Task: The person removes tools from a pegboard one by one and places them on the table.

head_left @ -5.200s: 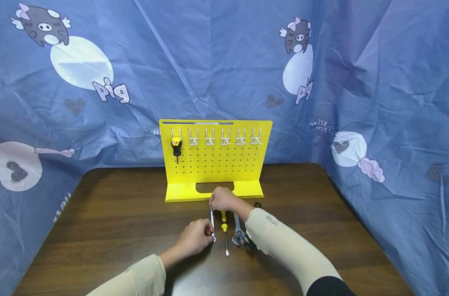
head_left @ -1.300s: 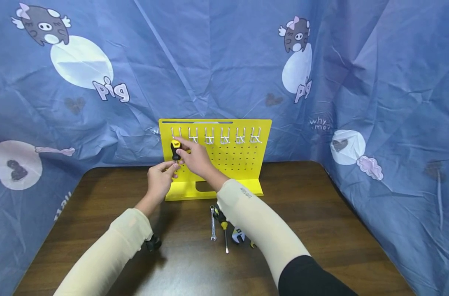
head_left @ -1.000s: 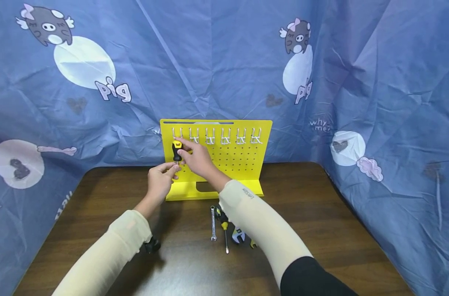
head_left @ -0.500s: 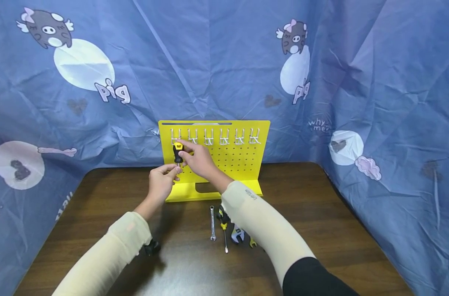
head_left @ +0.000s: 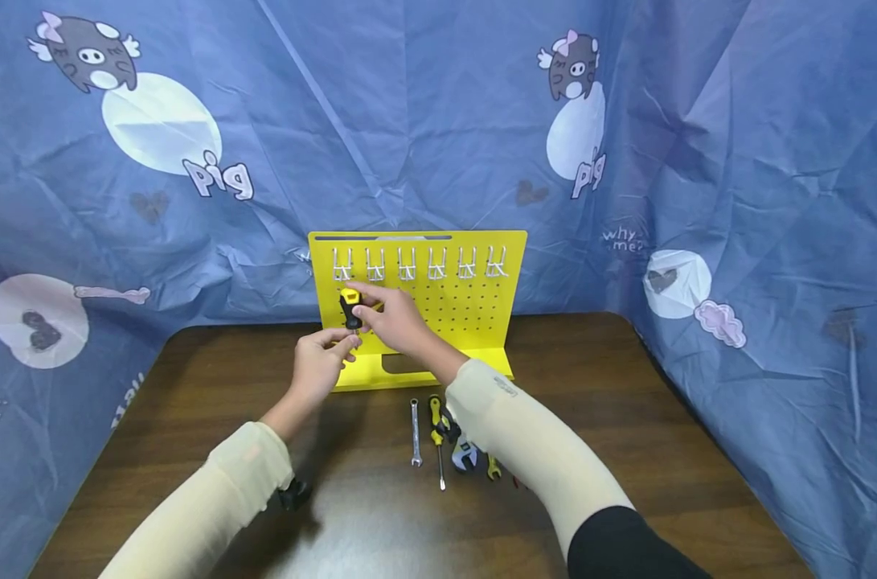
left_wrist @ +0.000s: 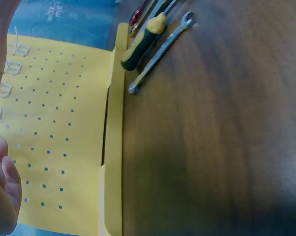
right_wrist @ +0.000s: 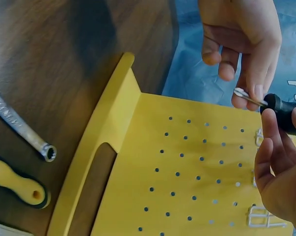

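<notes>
A short black-and-yellow screwdriver (head_left: 350,308) is held upright, handle up, in front of the yellow pegboard (head_left: 481,338), just below its leftmost hook (head_left: 342,265). My right hand (head_left: 395,318) grips the handle between thumb and fingers. From below, my left hand (head_left: 317,366) pinches the metal shaft. In the right wrist view the screwdriver's black handle (right_wrist: 280,113) lies in the right hand (right_wrist: 282,187), while thumb and fingertips of the left hand (right_wrist: 251,34) hold the shaft near its tip. The left wrist view shows only parts of both hands.
On the table before the pegboard lie a combination wrench (head_left: 415,434), a longer yellow-and-black screwdriver (head_left: 439,454), an adjustable wrench (head_left: 464,457) and a yellow-tipped tool (head_left: 493,469). My right sleeve (head_left: 532,434) partly covers the tools. Several white hooks line the board's upper part.
Earliest, both hands were at the combination wrench on the table and the screwdriver hung from the leftmost hook. Now both hands hold it off the hook, and it has come slightly down and right.
</notes>
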A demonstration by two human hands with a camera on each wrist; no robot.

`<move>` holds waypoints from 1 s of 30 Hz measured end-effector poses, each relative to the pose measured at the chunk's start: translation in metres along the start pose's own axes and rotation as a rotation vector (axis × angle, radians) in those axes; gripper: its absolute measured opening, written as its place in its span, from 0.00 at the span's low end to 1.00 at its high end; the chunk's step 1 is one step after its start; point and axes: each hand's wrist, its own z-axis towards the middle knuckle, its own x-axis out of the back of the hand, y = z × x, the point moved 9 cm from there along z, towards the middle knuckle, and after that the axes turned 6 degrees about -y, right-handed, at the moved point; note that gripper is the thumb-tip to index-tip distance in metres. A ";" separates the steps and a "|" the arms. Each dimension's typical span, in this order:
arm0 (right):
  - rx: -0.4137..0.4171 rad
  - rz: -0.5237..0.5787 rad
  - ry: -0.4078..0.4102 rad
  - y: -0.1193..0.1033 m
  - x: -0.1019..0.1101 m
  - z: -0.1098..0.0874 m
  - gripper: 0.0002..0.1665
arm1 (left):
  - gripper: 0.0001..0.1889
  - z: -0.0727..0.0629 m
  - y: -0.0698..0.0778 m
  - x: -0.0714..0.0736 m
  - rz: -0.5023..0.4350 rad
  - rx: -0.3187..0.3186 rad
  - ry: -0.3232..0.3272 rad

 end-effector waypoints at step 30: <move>-0.308 -0.146 -0.333 0.105 -0.043 -0.070 0.18 | 0.12 -0.085 -0.068 -0.067 0.162 0.218 -0.168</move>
